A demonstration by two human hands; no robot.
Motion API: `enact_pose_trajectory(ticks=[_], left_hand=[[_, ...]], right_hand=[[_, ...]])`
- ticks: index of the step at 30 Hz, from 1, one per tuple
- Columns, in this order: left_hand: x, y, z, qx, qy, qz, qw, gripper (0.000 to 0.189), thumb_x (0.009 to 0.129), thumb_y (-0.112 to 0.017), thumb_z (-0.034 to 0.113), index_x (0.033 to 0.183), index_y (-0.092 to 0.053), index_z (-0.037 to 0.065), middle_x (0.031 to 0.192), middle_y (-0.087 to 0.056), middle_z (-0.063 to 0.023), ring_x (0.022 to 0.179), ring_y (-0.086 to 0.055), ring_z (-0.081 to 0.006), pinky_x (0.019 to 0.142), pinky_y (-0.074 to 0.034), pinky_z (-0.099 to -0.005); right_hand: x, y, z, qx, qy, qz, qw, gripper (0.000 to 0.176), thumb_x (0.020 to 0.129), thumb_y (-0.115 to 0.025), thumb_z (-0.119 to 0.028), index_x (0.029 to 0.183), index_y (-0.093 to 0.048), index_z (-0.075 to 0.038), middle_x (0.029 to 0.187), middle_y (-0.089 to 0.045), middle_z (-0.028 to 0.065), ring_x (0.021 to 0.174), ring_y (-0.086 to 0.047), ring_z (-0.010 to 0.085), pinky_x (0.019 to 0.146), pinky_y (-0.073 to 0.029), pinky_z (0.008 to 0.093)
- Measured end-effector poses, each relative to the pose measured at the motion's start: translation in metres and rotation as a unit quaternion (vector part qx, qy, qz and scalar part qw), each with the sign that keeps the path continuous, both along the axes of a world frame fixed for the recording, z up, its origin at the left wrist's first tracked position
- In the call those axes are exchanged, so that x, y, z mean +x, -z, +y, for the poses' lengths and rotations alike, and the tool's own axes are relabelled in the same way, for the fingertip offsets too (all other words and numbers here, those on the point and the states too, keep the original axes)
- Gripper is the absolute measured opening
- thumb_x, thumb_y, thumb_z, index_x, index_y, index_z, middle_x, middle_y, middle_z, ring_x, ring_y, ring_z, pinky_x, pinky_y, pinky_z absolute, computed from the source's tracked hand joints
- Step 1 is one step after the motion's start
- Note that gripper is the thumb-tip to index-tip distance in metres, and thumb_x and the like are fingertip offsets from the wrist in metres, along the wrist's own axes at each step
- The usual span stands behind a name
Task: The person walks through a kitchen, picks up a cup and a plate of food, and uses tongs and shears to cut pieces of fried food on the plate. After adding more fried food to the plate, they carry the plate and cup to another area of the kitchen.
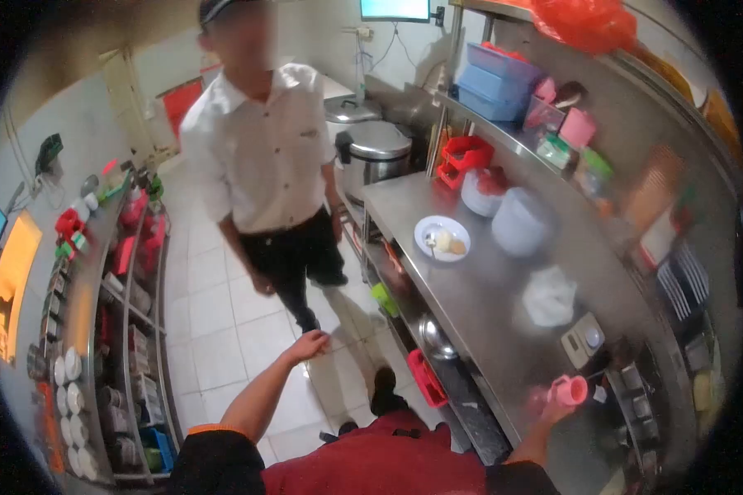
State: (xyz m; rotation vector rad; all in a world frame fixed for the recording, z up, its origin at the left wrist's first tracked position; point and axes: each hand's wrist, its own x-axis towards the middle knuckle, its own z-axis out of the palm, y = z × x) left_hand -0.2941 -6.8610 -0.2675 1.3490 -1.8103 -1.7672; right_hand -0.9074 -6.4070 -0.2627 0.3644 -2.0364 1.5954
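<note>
My right hand [556, 410] is wrapped round a pink cup [571, 390] over the near right part of the steel counter [491, 338]. My left hand [309, 345] hangs over the tiled floor, its fingers drawn together; whether anything small is in them cannot be made out. A small scale [583, 341] stands on the counter beyond the pink cup. Next to it lies a white plastic bag [550, 297]. Farther along, a white plate [442, 238] holds pale food and a spoon.
A person in a white shirt [260, 157] stands ahead on the left side of the counter. Steel pots [375, 157] are behind the counter. Shelves [124, 280] with dishes line the left wall. White stacked bowls [521, 221] and red trays [464, 159] sit on the counter.
</note>
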Motion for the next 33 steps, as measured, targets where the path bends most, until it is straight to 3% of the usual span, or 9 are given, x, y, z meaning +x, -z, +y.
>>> enact_pose_trajectory(ticks=[1,3,5,7,13,20,21,26,33], left_hand=[[-0.028,0.0,-0.038,0.005,0.028,0.011,1.0,0.036,0.096,-0.052,0.04,0.101,-0.062,0.006,0.087,-0.065,-0.0048,0.074,-0.06,-0.0138,0.065,-0.049,-0.0305],[-0.091,-0.041,-0.066,0.034,0.001,0.066,0.997,0.035,0.097,-0.052,0.039,0.107,-0.06,0.007,0.092,-0.065,-0.0049,0.075,-0.063,-0.0149,0.063,-0.05,-0.03],[-0.133,-0.013,-0.107,0.096,0.031,0.101,0.99,0.033,0.095,-0.055,0.038,0.113,-0.06,0.01,0.094,-0.064,-0.0047,0.07,-0.063,-0.015,0.061,-0.05,-0.0282],[-0.177,-0.016,-0.129,0.118,0.042,0.071,0.99,0.036,0.094,-0.055,0.039,0.116,-0.059,0.01,0.099,-0.066,-0.005,0.076,-0.066,-0.0178,0.062,-0.051,-0.0298],[-0.291,-0.036,-0.214,0.087,0.09,-0.011,0.992,0.039,0.093,-0.055,0.039,0.112,-0.058,0.006,0.096,-0.064,-0.0057,0.083,-0.066,-0.0206,0.064,-0.052,-0.033],[-0.398,0.001,-0.293,0.021,0.075,-0.016,0.997,0.042,0.089,-0.057,0.035,0.109,-0.059,-0.002,0.086,-0.065,-0.0133,0.068,-0.065,-0.0219,0.057,-0.052,-0.0351],[-0.406,0.002,-0.299,0.039,0.111,-0.005,0.993,0.042,0.089,-0.057,0.034,0.108,-0.058,-0.003,0.083,-0.065,-0.0152,0.064,-0.065,-0.0225,0.056,-0.052,-0.0355],[-0.429,0.021,-0.298,0.062,-0.044,-0.015,0.997,0.028,0.085,-0.047,0.01,0.108,-0.056,-0.004,0.078,-0.066,-0.0184,0.057,-0.066,-0.0249,0.046,-0.054,-0.035],[-0.42,0.019,-0.279,-0.081,0.025,-0.007,0.996,0.029,0.085,-0.045,0.009,0.108,-0.057,-0.003,0.082,-0.067,-0.0201,0.058,-0.067,-0.0253,0.052,-0.055,-0.0376]], right_hand=[[-0.008,0.007,-0.002,0.025,0.005,0.029,0.999,0.047,0.076,-0.074,-0.005,0.118,-0.054,0.0,0.103,-0.062,0.0124,0.087,-0.061,0.0238,0.073,-0.052,0.0329],[-0.044,0.049,0.001,-0.222,-0.089,-0.114,0.964,0.039,0.081,-0.074,-0.019,0.111,-0.059,-0.001,0.093,-0.064,0.0105,0.07,-0.061,0.0186,0.056,-0.047,0.029],[-0.015,-0.012,-0.039,-0.144,0.023,-0.066,0.987,0.031,0.087,-0.067,-0.022,0.112,-0.059,-0.004,0.086,-0.064,0.008,0.059,-0.058,0.0137,0.045,-0.041,0.0244],[-0.014,-0.021,-0.037,-0.189,-0.081,-0.118,0.971,0.042,0.082,-0.073,-0.021,0.117,-0.057,-0.004,0.096,-0.065,0.0088,0.073,-0.063,0.0153,0.057,-0.051,0.0283],[0.034,-0.108,-0.137,-0.157,-0.076,-0.113,0.978,0.045,0.081,-0.074,-0.022,0.118,-0.056,-0.004,0.096,-0.065,0.0094,0.075,-0.063,0.0166,0.059,-0.051,0.0289],[0.055,-0.155,-0.248,-0.137,-0.163,-0.111,0.971,0.048,0.079,-0.075,-0.024,0.118,-0.056,-0.004,0.097,-0.065,0.0101,0.077,-0.063,0.018,0.061,-0.051,0.0296],[0.058,-0.158,-0.261,-0.139,-0.178,-0.11,0.968,0.048,0.079,-0.075,-0.024,0.118,-0.056,-0.004,0.097,-0.065,0.0102,0.077,-0.064,0.0182,0.061,-0.051,0.0297],[0.066,-0.178,-0.326,-0.124,-0.271,-0.1,0.949,0.05,0.078,-0.076,-0.025,0.118,-0.056,-0.003,0.098,-0.065,0.0106,0.079,-0.064,0.0193,0.063,-0.051,0.0302],[0.079,-0.222,-0.428,-0.073,-0.45,-0.069,0.888,0.053,0.076,-0.076,-0.027,0.119,-0.055,-0.003,0.099,-0.065,0.0113,0.081,-0.064,0.0208,0.065,-0.051,0.0309]])
